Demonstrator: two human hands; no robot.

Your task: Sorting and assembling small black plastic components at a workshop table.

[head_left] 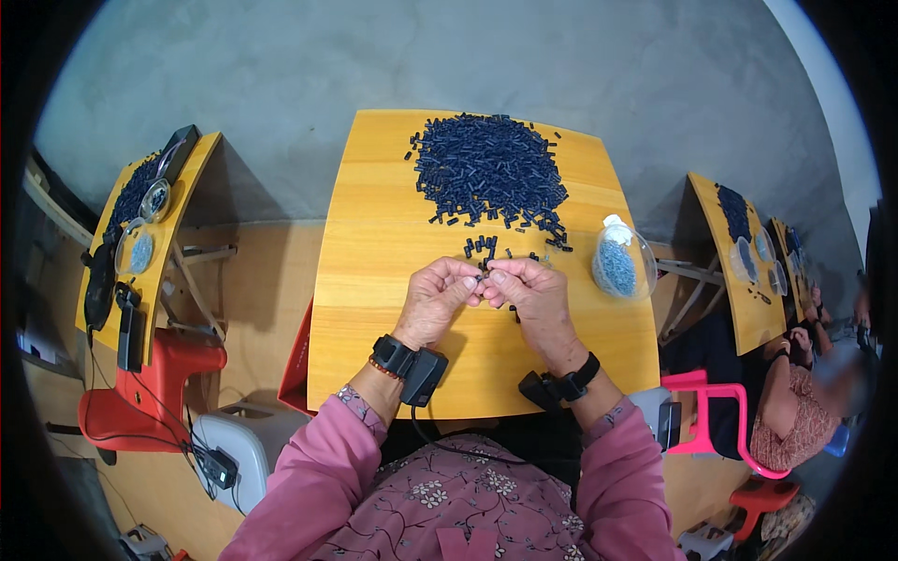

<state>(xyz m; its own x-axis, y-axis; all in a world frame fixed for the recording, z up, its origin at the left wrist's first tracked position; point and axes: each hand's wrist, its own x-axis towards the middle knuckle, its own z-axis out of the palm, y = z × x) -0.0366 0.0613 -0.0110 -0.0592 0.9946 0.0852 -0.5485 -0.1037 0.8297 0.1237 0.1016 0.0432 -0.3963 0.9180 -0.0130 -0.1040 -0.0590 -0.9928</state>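
Note:
My left hand (438, 297) and my right hand (529, 292) meet fingertip to fingertip above the wooden table (365, 337). Both are closed in a pinch around a small dark piece (483, 277), mostly covered by the fingers; its exact kind cannot be made out. Just beyond the fingers stands a small group of short black cylinders (481, 246), with a few more lying near my right hand. Farther back spreads a large heap of similar dark blue-black cylinders (486, 168). To the right of my right hand is a clear round tub (644, 271) holding small light-blue pieces (615, 267).
A crumpled white scrap (615, 228) rests at the tub's rim. Left stands another table (192, 196) with dark pieces and tubs, beside a red chair (168, 374) and grey stool (234, 444). At right, a person (795, 421) sits near another table (730, 252) and a pink chair (716, 388).

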